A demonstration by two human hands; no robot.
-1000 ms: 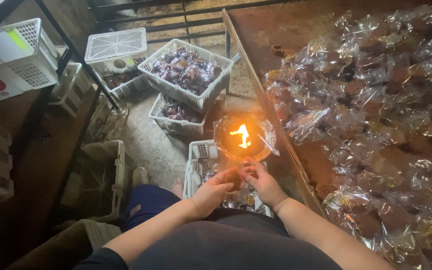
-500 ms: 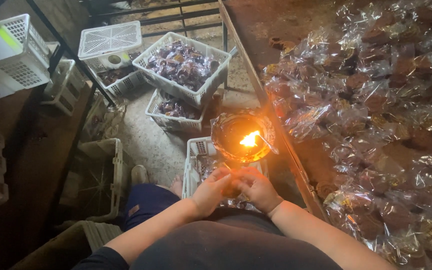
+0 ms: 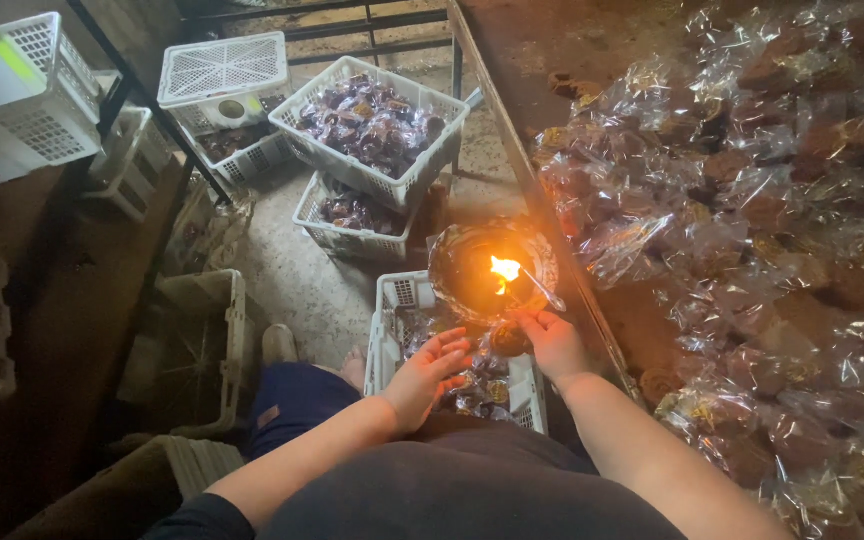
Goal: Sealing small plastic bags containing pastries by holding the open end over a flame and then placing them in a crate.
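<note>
My right hand [image 3: 552,340] pinches a clear plastic packet [image 3: 527,300] just above the small orange flame [image 3: 503,270]; my left hand [image 3: 430,370], open and empty, should stay back.

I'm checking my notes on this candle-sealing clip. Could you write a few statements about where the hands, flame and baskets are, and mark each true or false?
1. The flame burns just above the right hand. True.
2. The left hand is a closed fist. False: it is open, palm up, fingers spread.
3. The white basket under the hands is bare. False: it holds wrapped dark pieces.
4. Clear-wrapped pieces cover the table on the right. True.
5. The far basket is full of wrapped pieces. True.
</note>
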